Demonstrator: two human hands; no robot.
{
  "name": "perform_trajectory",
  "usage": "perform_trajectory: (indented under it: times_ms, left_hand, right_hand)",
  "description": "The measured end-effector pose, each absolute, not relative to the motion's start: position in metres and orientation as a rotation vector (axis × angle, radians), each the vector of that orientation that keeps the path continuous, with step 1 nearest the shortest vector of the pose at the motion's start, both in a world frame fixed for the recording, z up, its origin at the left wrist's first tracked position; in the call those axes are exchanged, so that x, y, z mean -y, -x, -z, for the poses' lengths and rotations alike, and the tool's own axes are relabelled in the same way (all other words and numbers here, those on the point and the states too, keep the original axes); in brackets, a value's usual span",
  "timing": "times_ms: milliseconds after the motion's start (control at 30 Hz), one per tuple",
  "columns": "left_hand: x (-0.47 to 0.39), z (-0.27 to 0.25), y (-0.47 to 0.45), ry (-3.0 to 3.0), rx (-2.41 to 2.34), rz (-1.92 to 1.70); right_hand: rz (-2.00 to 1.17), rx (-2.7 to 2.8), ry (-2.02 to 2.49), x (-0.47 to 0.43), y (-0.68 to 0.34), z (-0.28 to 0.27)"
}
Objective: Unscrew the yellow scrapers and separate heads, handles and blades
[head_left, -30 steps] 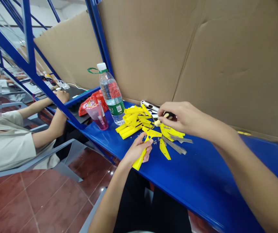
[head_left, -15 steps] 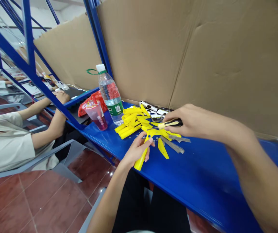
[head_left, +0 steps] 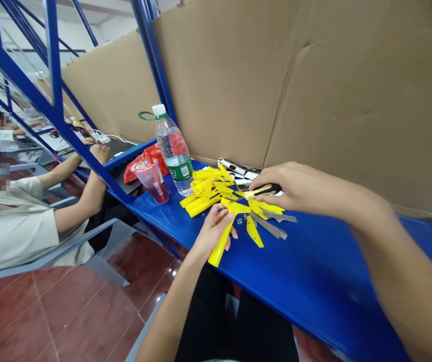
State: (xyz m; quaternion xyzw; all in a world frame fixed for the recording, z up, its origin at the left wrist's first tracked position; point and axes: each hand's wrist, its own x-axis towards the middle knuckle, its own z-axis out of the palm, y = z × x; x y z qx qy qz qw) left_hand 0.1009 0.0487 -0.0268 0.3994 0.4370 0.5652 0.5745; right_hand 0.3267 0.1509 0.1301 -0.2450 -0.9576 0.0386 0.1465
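Observation:
My left hand [head_left: 214, 227] is closed around a yellow plastic handle [head_left: 220, 250] with a flared head, holding it slanted over the table's front edge. In my right hand [head_left: 289, 183] is a screwdriver [head_left: 263, 191] with a black and cream grip. Its shaft points left, close to the head of the yellow handle; whether the tip touches cannot be made out. Just behind lies a heap of yellow handles [head_left: 202, 203]. A flat yellow piece with holes [head_left: 254, 233] and grey strips [head_left: 270, 228] rest right of my left hand, near tiny screws [head_left: 240, 221].
A large water bottle [head_left: 174, 156] and a cup of red drink [head_left: 154, 185] stand left on the blue table [head_left: 314, 281]. Black-and-white packages [head_left: 234, 167] lie against the cardboard wall [head_left: 231, 85]. Beyond a blue frame post, a co-worker's arms [head_left: 78, 211] reach over another table.
The flared head of the yellow handle now shows more fully, and the screwdriver has shifted slightly left and is tilted a little differently. The view has moved slightly.

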Motion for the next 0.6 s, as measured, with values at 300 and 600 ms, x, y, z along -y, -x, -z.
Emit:
perform_trajectory:
  times_ms: [300, 600]
  left_hand:
    - [-0.048, 0.011, -0.099, -1.102, -1.168, -1.358]
    - [-0.070, -0.010, -0.117, -2.141, -1.578, -0.981]
  right_hand:
    - [-0.191, 2.650, 0.804, -0.146, -0.352, -0.159]
    - [-0.118, 2.431, 0.941, -0.134, -0.390, -0.185]
